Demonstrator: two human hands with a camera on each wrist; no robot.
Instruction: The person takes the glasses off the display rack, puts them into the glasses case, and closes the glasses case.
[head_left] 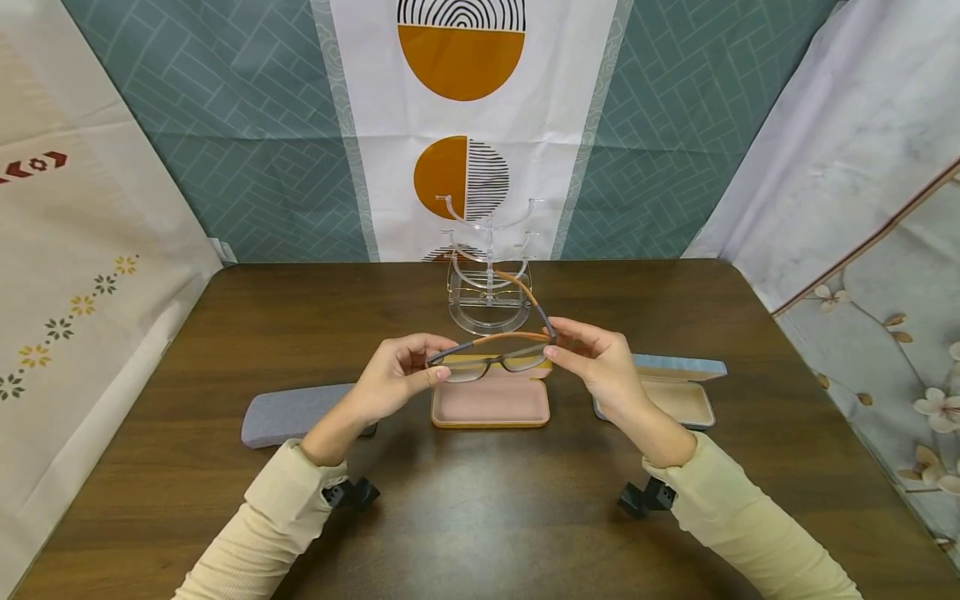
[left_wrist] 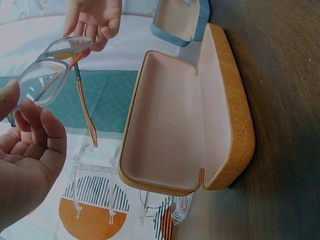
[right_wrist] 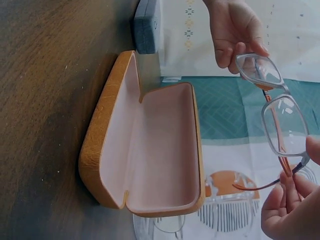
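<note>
A pair of eyeglasses [head_left: 465, 372] with a grey frame and orange temples is held up above an open yellow-brown glasses case [head_left: 491, 405]. My left hand [head_left: 397, 369] pinches the left end of the frame between thumb and fingers. At the other end, my right hand [head_left: 600, 363] grips the frame beside the hinge. One temple lies across behind the lenses; the other sticks out toward the back, as the left wrist view also shows with its orange temple [left_wrist: 85, 107]. The case's pink lining [right_wrist: 162, 150] is visible in the right wrist view.
To the right stands an open light-blue case [head_left: 678, 367] with beige lining. A grey case [head_left: 288, 414] lies closed on the left, partly behind the left arm. At the back is a clear tiered display stand [head_left: 491, 317], apparently bearing thin-rimmed glasses. Everything sits on a dark wooden table [head_left: 480, 517].
</note>
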